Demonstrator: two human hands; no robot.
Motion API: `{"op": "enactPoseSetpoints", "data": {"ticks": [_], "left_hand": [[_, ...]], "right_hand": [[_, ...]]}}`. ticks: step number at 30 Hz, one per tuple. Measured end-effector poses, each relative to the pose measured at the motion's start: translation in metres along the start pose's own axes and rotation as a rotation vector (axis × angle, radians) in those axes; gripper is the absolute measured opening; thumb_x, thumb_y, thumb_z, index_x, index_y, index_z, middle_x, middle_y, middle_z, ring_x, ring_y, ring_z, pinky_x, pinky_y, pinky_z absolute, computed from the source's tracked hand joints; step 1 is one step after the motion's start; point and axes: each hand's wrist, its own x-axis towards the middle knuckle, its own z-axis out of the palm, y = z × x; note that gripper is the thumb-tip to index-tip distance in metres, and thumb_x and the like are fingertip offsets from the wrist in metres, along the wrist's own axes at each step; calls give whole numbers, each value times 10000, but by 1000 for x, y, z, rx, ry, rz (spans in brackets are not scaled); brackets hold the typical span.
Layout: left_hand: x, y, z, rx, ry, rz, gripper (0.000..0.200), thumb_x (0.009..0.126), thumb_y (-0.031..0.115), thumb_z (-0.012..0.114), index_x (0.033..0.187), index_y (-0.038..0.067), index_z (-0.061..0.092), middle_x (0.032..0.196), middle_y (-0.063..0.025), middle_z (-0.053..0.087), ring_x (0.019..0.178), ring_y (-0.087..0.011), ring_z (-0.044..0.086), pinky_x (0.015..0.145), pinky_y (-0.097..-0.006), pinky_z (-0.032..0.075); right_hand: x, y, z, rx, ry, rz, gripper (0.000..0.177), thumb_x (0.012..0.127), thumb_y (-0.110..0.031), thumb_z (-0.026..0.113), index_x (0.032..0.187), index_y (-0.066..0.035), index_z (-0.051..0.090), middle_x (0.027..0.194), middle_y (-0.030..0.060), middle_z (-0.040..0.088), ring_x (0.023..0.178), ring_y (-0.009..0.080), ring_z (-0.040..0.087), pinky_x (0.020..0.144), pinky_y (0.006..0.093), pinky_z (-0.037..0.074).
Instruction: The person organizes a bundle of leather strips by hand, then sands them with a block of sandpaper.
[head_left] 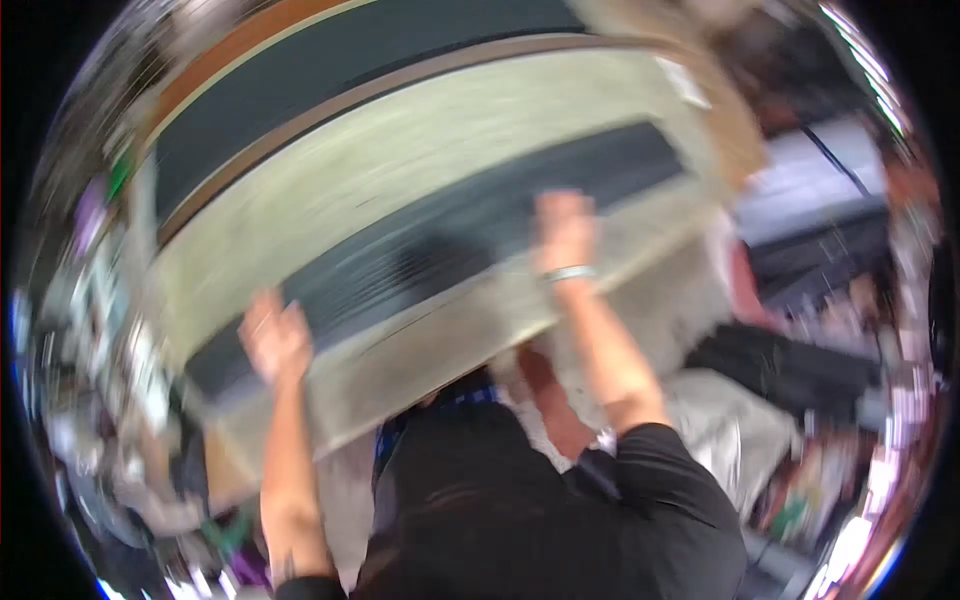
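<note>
Here, a large striped panel (420,170) fills the view, tilted. The left hand (275,340) lies spread flat near its lower edge. The right hand (565,232) rests on a dark stripe, and blur hides whether it grips. Broad, stiff and probably heavy, the panel is best held wide apart at its edges.
</note>
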Motion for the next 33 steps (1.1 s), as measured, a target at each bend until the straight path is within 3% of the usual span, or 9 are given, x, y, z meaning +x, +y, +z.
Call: {"op": "enactPoseSetpoints", "data": {"ticks": [3, 4, 5, 9, 14, 20, 24, 28, 33], "left_hand": [[-6, -1, -6, -11, 33, -47, 531, 1018, 437, 576, 1464, 148, 591, 1550, -128, 547, 1440, -355, 483, 1217, -576, 325], [0, -2, -18, -6, -65, -63, 542, 1021, 430, 566, 1479, 141, 570, 1568, -122, 528, 1464, -361, 452, 1237, -565, 300], [-3, -7, -23, -115, -81, -68, 556, 1038, 427, 520, 1513, 138, 540, 1612, -117, 480, 1525, -342, 377, 1276, -545, 231], [0, -21, 14, -163, -62, -68, 610, 1067, 444, 416, 1584, 123, 456, 1686, -122, 375, 1599, -317, 245, 1312, -537, 123], [0, -25, 14, -175, -139, -48, 635, 1086, 432, 367, 1620, 90, 382, 1711, -122, 326, 1613, -323, 203, 1310, -558, 95], [-15, -116, -6, -224, 15, 81, 642, 1062, 514, 454, 1550, 99, 496, 1653, -145, 424, 1586, -343, 281, 1276, -584, 177], [-31, -257, 0, -198, 207, -227, 628, 1065, 491, 520, 1520, 57, 512, 1622, -255, 411, 1548, -441, 307, 1268, -612, 177], [-22, -314, -2, -969, 221, -209, 638, 1097, 420, 503, 1571, -1, 435, 1639, -283, 382, 1567, -418, 298, 1282, -462, 240], [-16, -306, 17, -1264, 408, -224, 638, 1110, 438, 482, 1556, -17, 468, 1632, -234, 432, 1560, -333, 337, 1280, -436, 222]], "right_hand": [[30, 93, -7, 115, 4, 254, 450, 1031, -167, 572, 1467, -56, 555, 1485, 144, 597, 1310, 296, 570, 1132, 448, 448], [45, 155, 35, -268, 84, 75, 451, 1028, -159, 562, 1468, -61, 569, 1457, 163, 615, 1338, 319, 558, 1122, 473, 459], [55, 169, 52, 66, -61, 311, 459, 1016, -143, 569, 1470, -70, 579, 1444, 185, 616, 1359, 346, 543, 1137, 488, 446], [18, -34, 88, -7, -2, 66, 532, 975, -121, 613, 1504, -134, 567, 1588, 117, 534, 1526, 359, 410, 1205, 659, 269], [-70, -281, 84, 148, -52, -220, 578, 1020, -204, 644, 1575, -137, 496, 1673, 80, 436, 1588, 313, 313, 1261, 613, 187], [-75, -293, 76, 61, -70, -203, 668, 964, -96, 651, 1599, -113, 444, 1693, 93, 393, 1596, 315, 287, 1286, 560, 177], [-69, -295, 84, 6, -58, -207, 627, 996, -110, 625, 1597, -114, 447, 1696, 84, 390, 1598, 308, 283, 1280, 553, 201], [-72, -298, 82, -39, -88, -149, 596, 1018, -121, 598, 1596, -125, 451, 1688, 82, 404, 1593, 306, 296, 1280, 547, 210], [-66, -304, 84, -6, -12, -108, 513, 1066, -153, 559, 1574, -143, 485, 1667, 87, 437, 1587, 291, 313, 1277, 543, 217]]}}
